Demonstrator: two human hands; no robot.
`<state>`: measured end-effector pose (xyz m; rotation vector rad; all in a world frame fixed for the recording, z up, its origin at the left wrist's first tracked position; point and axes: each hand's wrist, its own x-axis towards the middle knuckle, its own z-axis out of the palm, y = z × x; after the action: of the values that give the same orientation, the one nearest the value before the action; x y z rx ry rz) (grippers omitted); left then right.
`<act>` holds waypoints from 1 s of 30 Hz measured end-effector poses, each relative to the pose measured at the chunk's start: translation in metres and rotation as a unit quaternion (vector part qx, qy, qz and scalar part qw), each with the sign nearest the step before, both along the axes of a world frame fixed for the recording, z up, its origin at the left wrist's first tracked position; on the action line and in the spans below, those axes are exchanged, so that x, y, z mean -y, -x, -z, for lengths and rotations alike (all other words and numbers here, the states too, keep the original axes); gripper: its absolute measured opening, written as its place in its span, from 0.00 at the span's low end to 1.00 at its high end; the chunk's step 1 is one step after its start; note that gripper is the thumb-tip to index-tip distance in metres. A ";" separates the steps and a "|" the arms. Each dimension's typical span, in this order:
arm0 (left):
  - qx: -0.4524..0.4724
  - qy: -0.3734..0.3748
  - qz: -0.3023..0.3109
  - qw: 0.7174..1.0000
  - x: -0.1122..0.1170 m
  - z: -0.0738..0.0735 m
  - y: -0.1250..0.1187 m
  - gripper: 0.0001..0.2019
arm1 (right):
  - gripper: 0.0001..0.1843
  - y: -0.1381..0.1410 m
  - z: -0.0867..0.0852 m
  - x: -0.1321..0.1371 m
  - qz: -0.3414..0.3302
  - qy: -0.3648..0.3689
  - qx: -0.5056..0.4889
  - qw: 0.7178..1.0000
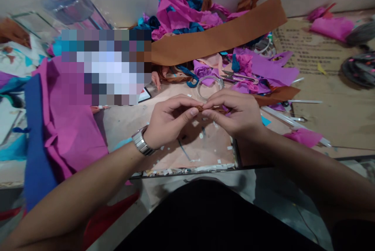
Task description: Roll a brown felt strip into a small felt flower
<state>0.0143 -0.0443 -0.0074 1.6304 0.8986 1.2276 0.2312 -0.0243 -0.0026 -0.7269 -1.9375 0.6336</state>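
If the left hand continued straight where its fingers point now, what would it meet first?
Most likely the right hand, whose fingertips lie just beyond the small brown piece pinched by the left hand; the exact gap is unclear.

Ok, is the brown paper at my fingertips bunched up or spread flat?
Bunched up: a small, creased wad of brown paper shows between the fingertips of the left hand and right hand.

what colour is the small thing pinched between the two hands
Brown; the small piece shows best in the head view.
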 end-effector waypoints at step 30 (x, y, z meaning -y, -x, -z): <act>-0.010 -0.012 0.046 0.999 -0.002 0.004 0.001 0.12 | 0.12 -0.001 0.005 -0.002 0.006 0.028 -0.013 0.999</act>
<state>0.0129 -0.0423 -0.0118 1.6867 0.8152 1.1659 0.2321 -0.0221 -0.0071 -0.7605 -1.8964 0.6909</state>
